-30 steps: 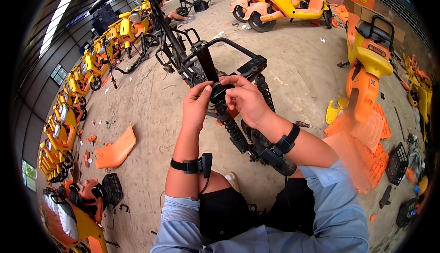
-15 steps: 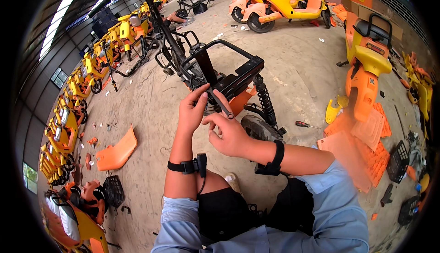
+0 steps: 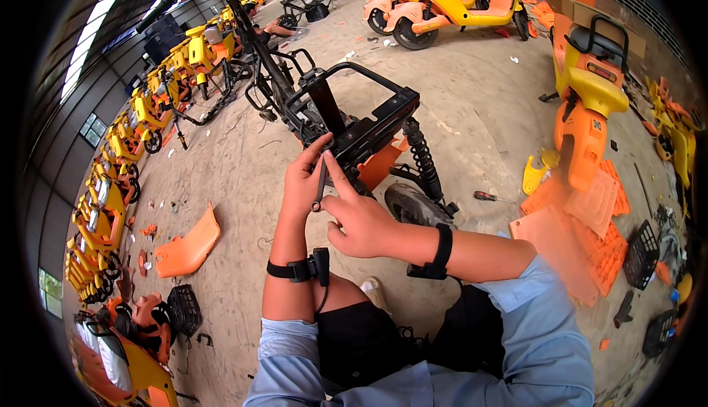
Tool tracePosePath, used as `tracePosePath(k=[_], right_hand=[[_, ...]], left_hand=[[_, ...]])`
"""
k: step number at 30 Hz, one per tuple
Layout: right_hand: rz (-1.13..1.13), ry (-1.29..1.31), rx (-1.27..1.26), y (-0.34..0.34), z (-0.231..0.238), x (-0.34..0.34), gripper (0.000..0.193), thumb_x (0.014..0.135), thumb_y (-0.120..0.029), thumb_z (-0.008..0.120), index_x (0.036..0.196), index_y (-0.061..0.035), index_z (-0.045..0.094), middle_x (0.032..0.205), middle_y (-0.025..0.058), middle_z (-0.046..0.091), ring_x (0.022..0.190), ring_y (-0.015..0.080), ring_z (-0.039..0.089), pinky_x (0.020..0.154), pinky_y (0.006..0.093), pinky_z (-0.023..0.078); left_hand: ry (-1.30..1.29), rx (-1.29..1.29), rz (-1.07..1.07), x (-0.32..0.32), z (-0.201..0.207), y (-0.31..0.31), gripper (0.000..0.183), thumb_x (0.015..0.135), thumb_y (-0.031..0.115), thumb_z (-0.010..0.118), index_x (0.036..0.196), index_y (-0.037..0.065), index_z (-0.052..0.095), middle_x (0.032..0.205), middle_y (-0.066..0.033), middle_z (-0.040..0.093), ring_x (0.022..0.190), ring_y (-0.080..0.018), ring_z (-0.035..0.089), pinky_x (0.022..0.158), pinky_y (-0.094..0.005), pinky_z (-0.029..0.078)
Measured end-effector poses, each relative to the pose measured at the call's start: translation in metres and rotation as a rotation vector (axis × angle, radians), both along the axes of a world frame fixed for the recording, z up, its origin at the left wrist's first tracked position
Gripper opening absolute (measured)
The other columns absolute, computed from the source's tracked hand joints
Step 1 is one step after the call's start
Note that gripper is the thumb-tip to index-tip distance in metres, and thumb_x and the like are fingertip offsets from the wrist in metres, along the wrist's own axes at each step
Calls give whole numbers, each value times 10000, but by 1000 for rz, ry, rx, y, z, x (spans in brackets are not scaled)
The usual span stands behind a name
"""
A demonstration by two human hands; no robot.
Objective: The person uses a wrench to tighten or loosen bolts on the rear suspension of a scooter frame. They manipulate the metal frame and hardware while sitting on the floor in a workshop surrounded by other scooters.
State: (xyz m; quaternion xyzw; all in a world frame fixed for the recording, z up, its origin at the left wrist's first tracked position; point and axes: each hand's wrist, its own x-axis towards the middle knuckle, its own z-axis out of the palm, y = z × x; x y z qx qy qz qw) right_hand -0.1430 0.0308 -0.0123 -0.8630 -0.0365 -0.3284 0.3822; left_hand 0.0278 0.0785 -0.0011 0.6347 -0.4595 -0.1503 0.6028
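Observation:
A stripped scooter frame (image 3: 346, 138) with a black rack stands before me. A slim dark wrench (image 3: 321, 184) points down from beneath the rack, its ring end lowest; its upper end is hidden at the fingers. My left hand (image 3: 301, 178) is closed at that upper end, thumb and index fingertip near the frame. My right hand (image 3: 361, 222) is on the wrench, index finger stretched along it to the upper end, other fingers curled near the ring end. The fastener is too hidden to make out.
A shock absorber (image 3: 422, 160) and rear wheel (image 3: 409, 204) stand right of my hands. On the floor lie a screwdriver (image 3: 487, 197), orange panels (image 3: 557, 241) and a curved orange panel (image 3: 188, 245). An orange-yellow scooter (image 3: 590, 104) stands right; rows of yellow scooters (image 3: 122, 156) line the left.
The wrench's ring end has swung from lower right to lower left. My right hand has moved slightly left and down with it. My left hand stays at the frame.

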Motion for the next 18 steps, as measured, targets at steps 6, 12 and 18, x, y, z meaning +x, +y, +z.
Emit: tracePosePath(k=[6,12,18], right_hand=[[-35,-8,-84,0,-5,3,319,824,-113,631,1077,46,519,1580,439,38,767,488,670,715,498,546],[-28,8,-128,1,-1,2,320,824,-116,641,1080,33,518,1555,467,73,761,494,665,725,508,546],[-27,65,-223,-8,11,0,263,812,-63,611,1044,15,517,1519,482,178,703,462,669,657,502,545]], left_hand=[[-92,47,26,-3,1,3,361,1010,97,638,1368,49,635,756,93,513,667,-11,412,555,-218,339],[-352,1,150,-5,-5,0,352,969,93,685,1320,69,664,768,16,624,700,-42,527,633,-227,469],[-200,4,137,-7,-4,-6,313,991,98,679,1297,33,678,946,20,679,795,-41,546,665,-230,468]])
